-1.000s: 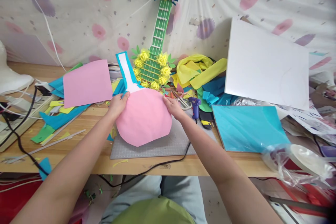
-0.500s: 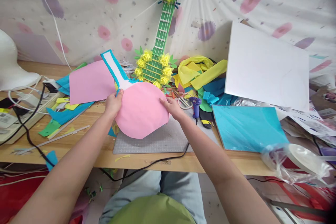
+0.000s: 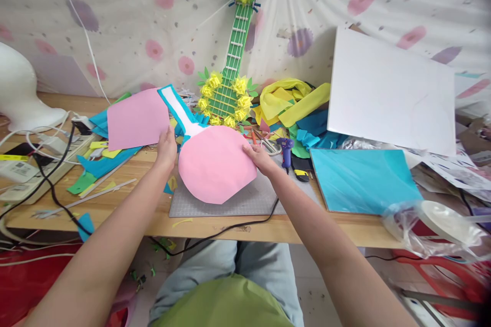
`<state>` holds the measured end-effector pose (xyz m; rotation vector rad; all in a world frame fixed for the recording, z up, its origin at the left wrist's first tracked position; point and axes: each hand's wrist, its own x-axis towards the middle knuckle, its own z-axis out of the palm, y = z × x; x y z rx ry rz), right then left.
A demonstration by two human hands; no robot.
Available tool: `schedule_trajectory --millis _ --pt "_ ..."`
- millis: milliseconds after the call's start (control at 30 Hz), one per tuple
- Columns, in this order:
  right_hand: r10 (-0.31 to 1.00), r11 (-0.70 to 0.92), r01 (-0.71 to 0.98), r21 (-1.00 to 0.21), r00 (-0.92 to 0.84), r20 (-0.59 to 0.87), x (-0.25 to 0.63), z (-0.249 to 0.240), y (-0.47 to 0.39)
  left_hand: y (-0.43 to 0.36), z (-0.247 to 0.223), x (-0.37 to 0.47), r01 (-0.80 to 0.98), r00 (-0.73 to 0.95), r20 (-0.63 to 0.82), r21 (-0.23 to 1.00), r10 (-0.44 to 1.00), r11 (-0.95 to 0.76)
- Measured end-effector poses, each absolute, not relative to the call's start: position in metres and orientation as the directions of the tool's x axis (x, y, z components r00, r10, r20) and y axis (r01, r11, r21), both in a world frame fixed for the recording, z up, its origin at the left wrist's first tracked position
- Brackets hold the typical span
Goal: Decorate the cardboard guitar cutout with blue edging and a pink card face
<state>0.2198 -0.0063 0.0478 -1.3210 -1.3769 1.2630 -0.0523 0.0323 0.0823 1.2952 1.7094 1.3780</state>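
A guitar-shaped paper craft with a pink round body point(image 3: 217, 163) is held over the grey cutting mat point(image 3: 245, 204). Its white neck point(image 3: 178, 110), edged in blue, slants up to the left. My right hand point(image 3: 259, 157) grips the body's right edge, thumb on the pink face. Just off the left edge is my left hand point(image 3: 166, 149), fingers stretched upward and holding nothing. Behind my left hand lies a pink sheet point(image 3: 138, 120). A finished green paper guitar point(image 3: 226, 92) with yellow flowers leans against the back covering.
A purple glue gun point(image 3: 285, 150), scissors point(image 3: 271, 147) and a black-yellow cutter point(image 3: 301, 174) lie right of the mat. Further right are a blue board point(image 3: 364, 181), a white board point(image 3: 391, 92) and wrapped tape point(image 3: 437, 225). Cables and a power strip point(image 3: 49, 168) occupy the left.
My left hand has let go of the craft's left edge and moved slightly off it. The craft has shifted a little to the right, still in my right hand.
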Motion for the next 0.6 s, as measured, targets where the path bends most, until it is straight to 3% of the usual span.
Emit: schedule_trajectory --millis 133,300,400,533,600 --pt "0.986 -0.086 0.186 -0.979 -0.124 -0.111 0.23 0.051 -0.011 0.034 0.099 -0.059 0.285 -0.557 0.362 0.929 0.748 -0.237" --pt "0.981 -0.125 0.167 -0.978 -0.128 -0.147 0.238 0.055 -0.013 0.037 0.118 -0.056 0.333 -0.463 0.536 0.843 0.706 -0.422" --pt "0.981 -0.14 0.164 -0.977 -0.114 -0.16 0.235 0.055 -0.008 0.027 0.11 -0.031 0.479 -0.16 0.568 0.76 0.808 -0.439" --pt "0.979 -0.172 0.204 -0.964 -0.073 -0.191 0.224 0.052 0.002 -0.001 0.08 0.019 0.672 0.422 0.468 0.412 0.776 -0.615" --pt "0.986 -0.135 0.142 -0.981 -0.077 -0.147 0.221 0.049 0.004 -0.014 0.065 0.04 0.731 0.525 0.347 0.283 0.777 -0.621"
